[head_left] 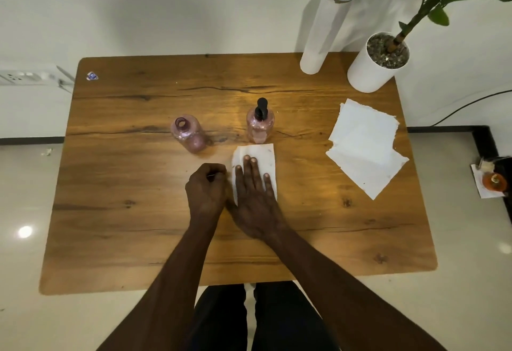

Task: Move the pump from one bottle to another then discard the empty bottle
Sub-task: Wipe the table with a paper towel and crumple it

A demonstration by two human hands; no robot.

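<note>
Both hands rest low on the bench, short of the two pink bottles.

The right hand (256, 201) lies flat, fingers spread, on a paper sheet (264, 156); the left hand (206, 188) is curled into a fist beside it. The pump (261, 108) sits on the bottle (260, 126) just beyond the sheet; the open bottle (188, 134) stands farther left.

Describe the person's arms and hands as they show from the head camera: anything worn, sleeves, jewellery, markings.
Both forearms are bare as far as they show: no sleeves reach into view. The left hand and right hand wear no gloves, and no watch, bracelet or ring shows. No markings can be made out. Short, unpainted nails show on the right hand's fingers. Below the table edge, dark trousers are visible.
</note>
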